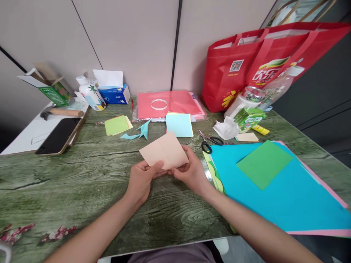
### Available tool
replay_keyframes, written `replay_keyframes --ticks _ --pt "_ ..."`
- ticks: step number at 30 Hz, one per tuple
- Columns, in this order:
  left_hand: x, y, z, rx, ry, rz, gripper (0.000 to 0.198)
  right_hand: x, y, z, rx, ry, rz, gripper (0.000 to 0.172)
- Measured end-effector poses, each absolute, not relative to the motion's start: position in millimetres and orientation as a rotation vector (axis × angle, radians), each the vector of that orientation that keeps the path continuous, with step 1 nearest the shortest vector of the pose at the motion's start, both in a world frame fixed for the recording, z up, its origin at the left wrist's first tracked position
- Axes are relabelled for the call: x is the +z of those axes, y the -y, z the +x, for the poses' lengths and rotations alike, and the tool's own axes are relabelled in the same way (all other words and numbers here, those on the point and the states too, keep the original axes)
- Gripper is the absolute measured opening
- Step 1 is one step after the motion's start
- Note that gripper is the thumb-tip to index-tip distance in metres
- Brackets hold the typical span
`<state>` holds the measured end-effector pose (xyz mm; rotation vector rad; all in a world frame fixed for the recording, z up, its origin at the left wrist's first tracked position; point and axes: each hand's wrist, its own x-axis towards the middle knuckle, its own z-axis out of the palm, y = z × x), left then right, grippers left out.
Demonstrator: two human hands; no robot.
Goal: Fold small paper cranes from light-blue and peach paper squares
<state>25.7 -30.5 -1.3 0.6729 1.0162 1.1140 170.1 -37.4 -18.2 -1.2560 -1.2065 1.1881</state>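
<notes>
A pale peach sheet of paper (165,149) with a faint crease is held up above the table between both hands. My left hand (142,179) pinches its lower left edge, thumb on top. The fingers of my right hand (192,170) close on its lower right edge. Just beyond the sheet lie a folded light-blue paper figure (144,129) and a stack of light-blue square paper (179,125). Black-handled scissors (207,141) lie to the right, blades spread. A green square sheet (264,164) rests on large blue sheets (263,208).
Green-yellow squares (117,125) lie at the back left. A plastic-wrapped pink paper pack (175,104) lies against the wall, a white ring on it. A phone (59,135), hammer (64,111) and tissue box (113,94) are at left. A red bag (227,69) stands at back right.
</notes>
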Motion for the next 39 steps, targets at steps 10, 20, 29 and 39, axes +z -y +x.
replay_keyframes --ticks 10,20,29,39 --pt "-4 27 21 1.187 -1.085 0.811 0.025 -11 35 172 1.359 1.189 -1.107 0.061" --pt "2 27 21 1.038 -1.041 0.853 0.034 -8 32 178 1.148 1.277 -1.367 0.048" --pt "-1 28 23 1.036 -1.097 0.984 0.048 -11 31 178 1.156 1.279 -1.322 0.046" --pt "2 21 13 1.098 -1.237 1.005 0.055 -3 32 177 1.145 1.292 -1.334 0.04"
